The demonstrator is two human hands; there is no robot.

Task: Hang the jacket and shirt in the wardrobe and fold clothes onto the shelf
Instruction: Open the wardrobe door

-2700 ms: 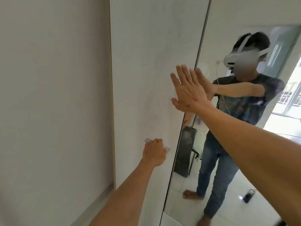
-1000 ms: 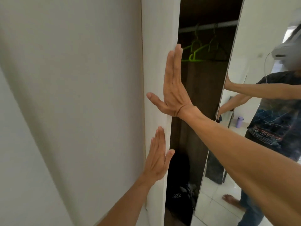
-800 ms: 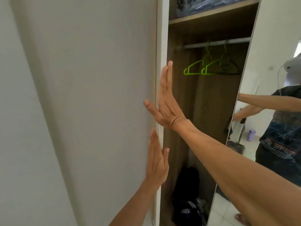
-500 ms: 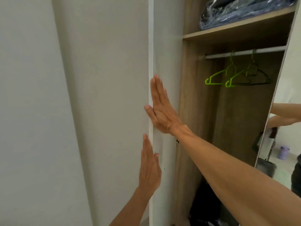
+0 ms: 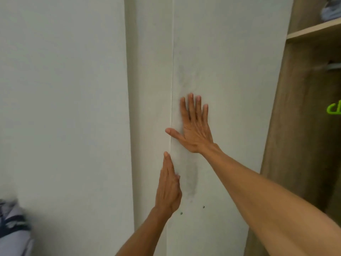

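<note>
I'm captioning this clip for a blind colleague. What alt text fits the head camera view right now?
Two bare hands press flat on a white wardrobe door: the right hand with fingers spread, the left hand lower, at the door's left edge. At right, the open wooden interior shows a shelf and a green hanger.

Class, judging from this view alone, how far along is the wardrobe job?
Done: the wardrobe door stands open, showing the shelf and a green hanger. In hand: the right hand and left hand lie flat on the door. Left: all hanging and folding; nothing is held.
</note>
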